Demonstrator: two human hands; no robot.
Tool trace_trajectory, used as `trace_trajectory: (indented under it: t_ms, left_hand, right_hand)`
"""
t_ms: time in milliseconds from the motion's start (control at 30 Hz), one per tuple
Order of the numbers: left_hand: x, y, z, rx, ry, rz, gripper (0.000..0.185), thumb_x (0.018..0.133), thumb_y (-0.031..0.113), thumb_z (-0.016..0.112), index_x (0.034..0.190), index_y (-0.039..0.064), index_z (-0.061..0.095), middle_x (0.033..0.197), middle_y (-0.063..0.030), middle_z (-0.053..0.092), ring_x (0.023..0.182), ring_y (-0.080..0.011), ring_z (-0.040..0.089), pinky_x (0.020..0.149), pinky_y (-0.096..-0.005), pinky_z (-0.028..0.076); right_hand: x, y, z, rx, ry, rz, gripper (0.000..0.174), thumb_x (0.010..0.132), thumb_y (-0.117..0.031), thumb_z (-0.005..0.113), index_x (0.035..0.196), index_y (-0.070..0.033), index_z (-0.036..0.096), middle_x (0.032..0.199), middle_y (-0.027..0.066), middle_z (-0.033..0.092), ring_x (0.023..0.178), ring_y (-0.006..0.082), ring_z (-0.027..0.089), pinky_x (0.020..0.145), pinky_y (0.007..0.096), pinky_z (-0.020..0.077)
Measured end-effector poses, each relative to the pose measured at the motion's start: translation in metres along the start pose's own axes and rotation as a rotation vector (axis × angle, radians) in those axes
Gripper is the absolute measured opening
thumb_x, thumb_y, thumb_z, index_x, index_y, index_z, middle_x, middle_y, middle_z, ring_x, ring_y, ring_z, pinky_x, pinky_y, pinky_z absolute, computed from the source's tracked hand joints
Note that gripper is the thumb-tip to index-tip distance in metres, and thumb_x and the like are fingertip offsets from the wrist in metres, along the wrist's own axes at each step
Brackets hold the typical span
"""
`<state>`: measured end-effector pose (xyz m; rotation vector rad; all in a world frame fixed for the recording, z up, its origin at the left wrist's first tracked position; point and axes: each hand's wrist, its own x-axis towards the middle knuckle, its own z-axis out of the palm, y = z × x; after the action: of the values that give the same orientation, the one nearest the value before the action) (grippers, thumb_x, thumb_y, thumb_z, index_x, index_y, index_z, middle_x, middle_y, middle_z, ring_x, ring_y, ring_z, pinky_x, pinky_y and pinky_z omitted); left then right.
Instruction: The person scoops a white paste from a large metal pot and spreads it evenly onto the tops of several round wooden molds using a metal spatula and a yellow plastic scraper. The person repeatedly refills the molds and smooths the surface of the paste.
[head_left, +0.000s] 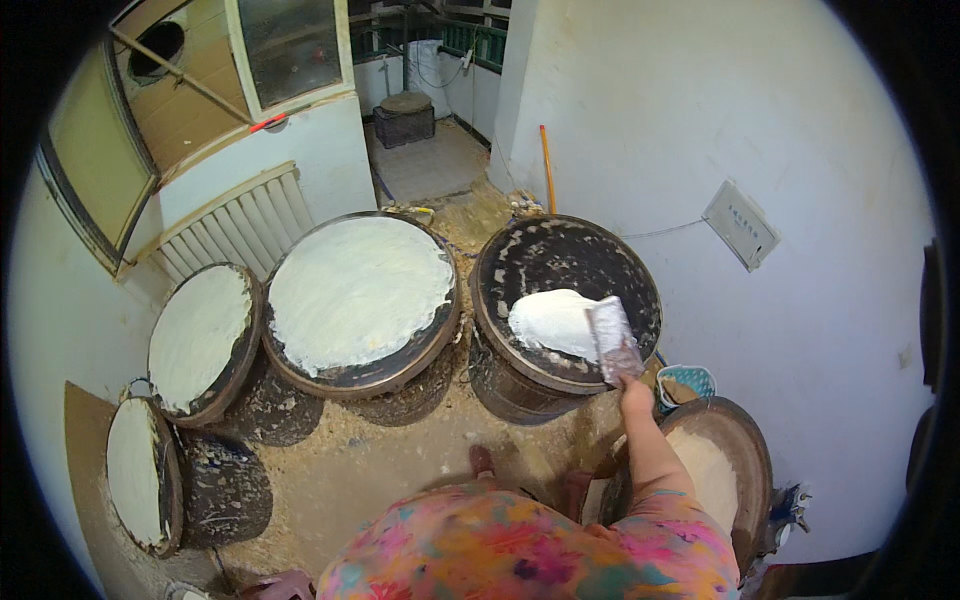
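My right hand (636, 397) grips a flat, wide scraper (613, 334) smeared with white. Its blade meets the edge of a white mound of batter or dough (555, 321) near the front of a round black griddle (559, 259). Behind the mound, the dark griddle surface carries patchy white residue. To its left, a second large griddle (360, 379) has a broad white sheet (360, 289) over most of its top. My left hand is out of view.
Two more coated griddles (255, 315) (174, 480) stand at the left. By my right arm are a blue-white basket (697, 381) and a round pan (754, 457) holding pale material. A radiator (232, 217), an orange pole (547, 169) and a wall panel (741, 225) line the walls.
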<state>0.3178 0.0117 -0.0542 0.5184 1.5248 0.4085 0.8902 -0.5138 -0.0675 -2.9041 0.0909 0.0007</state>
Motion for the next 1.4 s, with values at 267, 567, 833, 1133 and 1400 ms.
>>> trace_trajectory:
  t_ms: [267, 567, 833, 1133, 1400]
  left_hand:
    - [-0.037, 0.007, 0.107, -0.086, -0.268, 0.016, 0.034, 0.085, 0.028, 0.056, 0.110, 0.005, 0.050, 0.098, -0.0080, 0.060, 0.082, -0.0175, 0.057, 0.068, -0.0267, 0.046]
    - [-0.131, -0.013, 0.270, -0.062, -0.687, -0.088, 0.028, 0.085, 0.026, 0.056, 0.105, 0.007, 0.050, 0.088, -0.0053, 0.061, 0.070, -0.0144, 0.059, 0.059, -0.0249, 0.046]
    - [-0.134, -0.006, 0.273, 0.046, -0.658, -0.035, 0.032, 0.086, 0.027, 0.053, 0.107, 0.004, 0.049, 0.080, -0.0073, 0.060, 0.060, -0.0152, 0.056, 0.050, -0.0246, 0.043]
    - [-0.128, -0.015, 0.296, 0.167, -0.727, -0.086, 0.031, 0.086, 0.030, 0.054, 0.101, 0.003, 0.051, 0.075, -0.0085, 0.060, 0.050, -0.0118, 0.052, 0.042, -0.0203, 0.036]
    - [-0.133, -0.017, 0.306, 0.102, -0.676, -0.028, 0.032, 0.085, 0.027, 0.055, 0.107, 0.004, 0.050, 0.080, -0.0082, 0.062, 0.053, -0.0151, 0.057, 0.048, -0.0240, 0.048]
  right_hand:
    - [0.014, -0.052, 0.037, 1.440, -0.202, 0.592, 0.050, 0.072, -0.003, 0.065, 0.120, -0.010, 0.051, 0.065, 0.0026, 0.054, 0.047, 0.0133, 0.046, 0.038, 0.0292, 0.0360]
    - [0.048, -0.094, 0.019, -0.140, -0.133, -0.401, 0.026, 0.083, -0.016, 0.043, 0.098, -0.018, 0.064, 0.088, 0.0148, 0.064, 0.082, 0.0316, 0.062, 0.072, 0.0421, 0.0489]
    - [0.053, 0.043, -0.006, 0.125, 0.059, 0.093, 0.036, 0.075, -0.008, 0.060, 0.110, -0.011, 0.060, 0.085, 0.0166, 0.065, 0.072, 0.0323, 0.062, 0.064, 0.0397, 0.0480]
    - [0.068, -0.116, 0.055, 0.688, -0.316, -0.270, 0.044, 0.070, 0.000, 0.056, 0.110, -0.019, 0.061, 0.069, 0.0093, 0.061, 0.058, 0.0217, 0.056, 0.052, 0.0339, 0.0440]
    - [0.117, -0.040, 0.010, -0.053, -0.063, -0.202, 0.024, 0.082, -0.020, 0.044, 0.090, -0.011, 0.065, 0.088, 0.0188, 0.063, 0.084, 0.0343, 0.061, 0.074, 0.0448, 0.0469]
